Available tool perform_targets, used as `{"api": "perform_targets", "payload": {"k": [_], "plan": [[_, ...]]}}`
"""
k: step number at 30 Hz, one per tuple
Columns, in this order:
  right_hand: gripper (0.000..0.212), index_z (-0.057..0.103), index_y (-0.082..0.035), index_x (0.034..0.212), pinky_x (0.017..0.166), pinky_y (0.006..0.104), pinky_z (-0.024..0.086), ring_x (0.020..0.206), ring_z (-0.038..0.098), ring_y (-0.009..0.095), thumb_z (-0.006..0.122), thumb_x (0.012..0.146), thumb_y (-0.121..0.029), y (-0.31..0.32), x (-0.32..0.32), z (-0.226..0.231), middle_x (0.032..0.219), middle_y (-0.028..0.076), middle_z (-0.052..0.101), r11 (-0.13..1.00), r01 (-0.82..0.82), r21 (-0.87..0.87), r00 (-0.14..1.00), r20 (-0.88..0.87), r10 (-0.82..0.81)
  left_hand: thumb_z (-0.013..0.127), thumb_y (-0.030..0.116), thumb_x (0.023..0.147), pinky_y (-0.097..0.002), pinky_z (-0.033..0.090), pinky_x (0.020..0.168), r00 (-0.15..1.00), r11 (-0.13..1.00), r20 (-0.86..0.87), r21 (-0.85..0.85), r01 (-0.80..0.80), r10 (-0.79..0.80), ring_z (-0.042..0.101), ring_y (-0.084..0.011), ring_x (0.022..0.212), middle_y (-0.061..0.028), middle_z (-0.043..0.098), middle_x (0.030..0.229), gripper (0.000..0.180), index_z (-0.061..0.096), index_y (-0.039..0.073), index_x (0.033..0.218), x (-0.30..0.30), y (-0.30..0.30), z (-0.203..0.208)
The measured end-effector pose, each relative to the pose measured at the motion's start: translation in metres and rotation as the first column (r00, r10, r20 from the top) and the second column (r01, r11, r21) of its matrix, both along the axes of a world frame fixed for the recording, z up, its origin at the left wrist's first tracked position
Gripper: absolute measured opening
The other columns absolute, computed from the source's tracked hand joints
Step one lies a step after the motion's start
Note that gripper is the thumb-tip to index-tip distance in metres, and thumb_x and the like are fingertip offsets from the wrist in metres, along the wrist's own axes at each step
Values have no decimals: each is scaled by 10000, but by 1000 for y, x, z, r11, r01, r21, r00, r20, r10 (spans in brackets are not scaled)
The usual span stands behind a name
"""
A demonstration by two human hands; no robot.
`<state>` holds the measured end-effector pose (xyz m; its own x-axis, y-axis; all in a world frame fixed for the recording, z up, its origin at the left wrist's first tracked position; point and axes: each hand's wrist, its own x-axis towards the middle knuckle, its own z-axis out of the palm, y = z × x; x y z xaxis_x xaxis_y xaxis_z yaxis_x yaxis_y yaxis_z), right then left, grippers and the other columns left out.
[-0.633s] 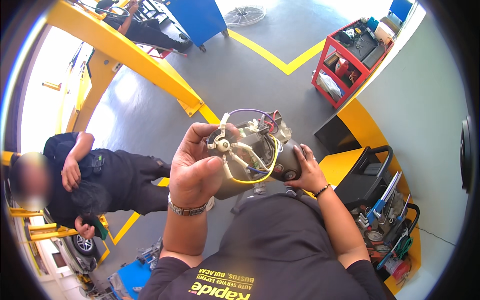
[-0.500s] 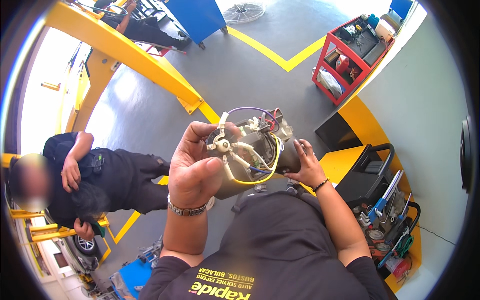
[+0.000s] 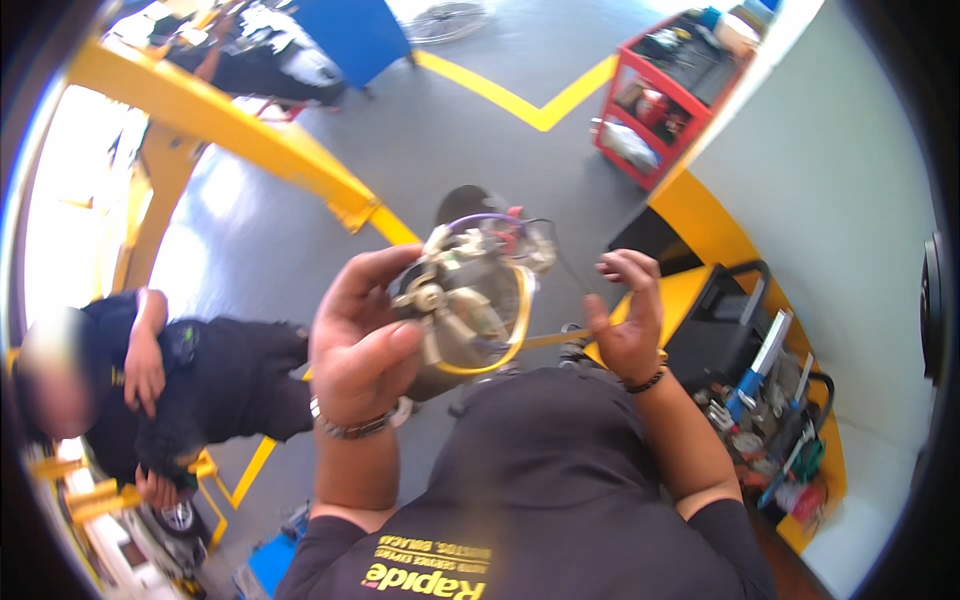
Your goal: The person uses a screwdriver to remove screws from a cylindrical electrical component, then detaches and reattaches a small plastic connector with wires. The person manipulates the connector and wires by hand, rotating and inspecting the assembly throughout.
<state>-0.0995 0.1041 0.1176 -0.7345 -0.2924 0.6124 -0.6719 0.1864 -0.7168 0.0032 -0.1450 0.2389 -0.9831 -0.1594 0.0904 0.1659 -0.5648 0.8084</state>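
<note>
In front of my body, my left hand (image 3: 358,335) grips a wired electrical unit (image 3: 470,300), thumb and fingers around its left end. The unit has a pale round hub with several white connectors. A purple wire (image 3: 480,218) loops over its top and a yellow wire (image 3: 522,335) curves round its near side. Motion smears the details, so I cannot tell its exact kind. To the right of it, my right hand (image 3: 632,318) is apart from the unit. Its fingers are spread and slightly curled, with nothing seen in them.
A person (image 3: 220,375) in dark clothes stands at the left. At the right is a tool cart (image 3: 735,320) with several tools on it. Farther off are a red cart (image 3: 655,120), a blue cabinet (image 3: 355,40) and a yellow lift arm (image 3: 220,110). Another person is partly seen at the upper left.
My right hand has let go of the unit and moved away to the right. My left hand, still holding the unit, has shifted slightly left. The whole view has moved a little.
</note>
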Motion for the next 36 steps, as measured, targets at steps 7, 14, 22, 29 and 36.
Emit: {"api": "perform_targets", "payload": {"k": [7,14,22,29,36], "plan": [[346,654,-50,1096,776,387,528,896,642,270,761,768,-85,26,45,71,1033,101,597,989,-145,-24,964,-227,136,801,206,821,-398,548,959,999,946,53,-323,30,-14,629,-308,1096,-274,510,1327,680,444,-39,1345,5,2,0],[294,650,-50,1075,717,383,520,809,632,274,747,799,-82,111,84,57,980,93,632,957,256,137,954,-196,-227,791,107,865,-332,592,943,980,962,12,-187,199,-201,656,-296,1093,-232,495,1360,712,375,21,1436,1,-22,-9],[213,662,-48,1086,798,416,522,925,621,331,671,876,-80,272,122,25,1069,143,595,139,850,507,273,-200,-941,709,71,903,-412,534,1016,982,965,-22,-188,181,-188,596,-336,1173,-243,415,1449,783,296,65,1568,2,-47,-24],[441,682,-158,1238,875,456,525,1012,597,349,737,805,-100,315,127,13,1129,137,564,176,588,789,489,-174,-855,682,79,920,-446,448,1121,942,915,-6,-238,326,-337,546,-374,1258,-238,396,1453,571,478,40,1452,0,-47,-19],[425,657,-109,1169,907,443,512,1049,593,342,799,769,-137,329,122,11,1139,116,563,227,589,775,528,-156,-835,707,122,919,-367,552,988,925,879,-10,-315,358,-380,571,-286,1230,-207,461,1367,598,452,8,1448,2,-32,-12]]}}
